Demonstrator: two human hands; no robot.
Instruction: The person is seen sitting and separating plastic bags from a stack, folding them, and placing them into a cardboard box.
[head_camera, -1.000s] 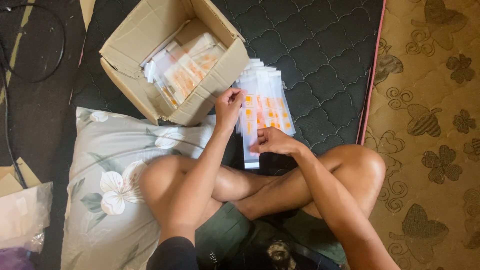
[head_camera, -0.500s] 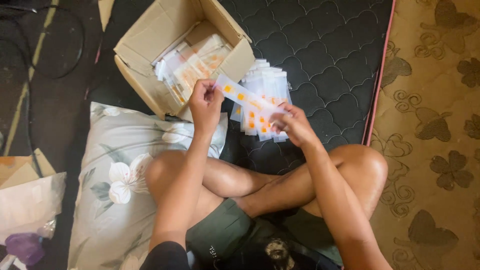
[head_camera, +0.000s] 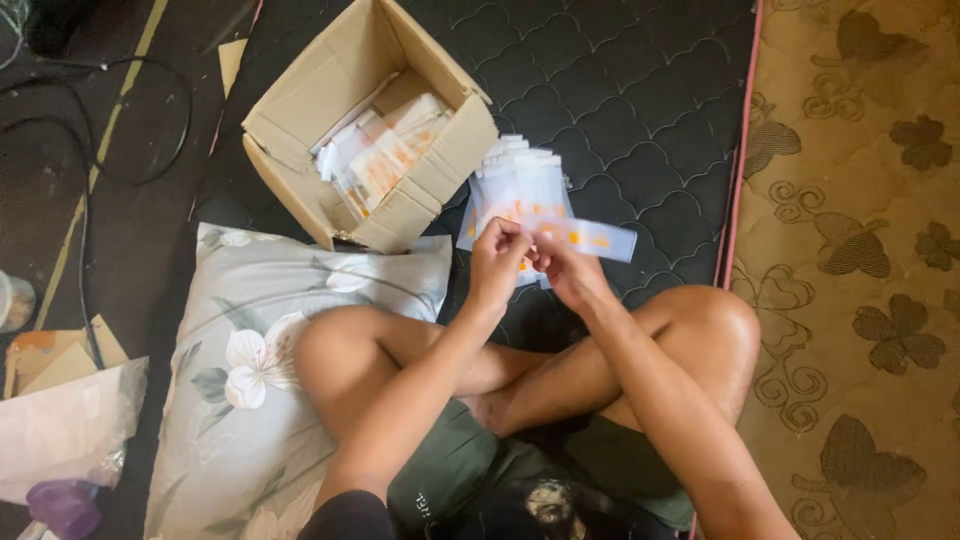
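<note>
Plastic sachet (head_camera: 590, 238) pinched in both hands' fingers (head_camera: 515, 240), pile (head_camera: 520, 185) laid out, box (head_camera: 370, 150) looks half full.

Both bare forearms reach forward over the crossed legs, converging in front of the knees. The left hand (head_camera: 497, 255) and the right hand (head_camera: 568, 268) meet, touching each other, with fingers curled and pinched together, thumbs uppermost.

A dark quilted mattress (head_camera: 620, 90) lies on the floor, edged in pink. To its right spreads a tan carpet (head_camera: 860, 280) with a butterfly pattern. A floral pillow (head_camera: 250, 340) sits at the left, near black cables (head_camera: 90, 170) on dark flooring.
</note>
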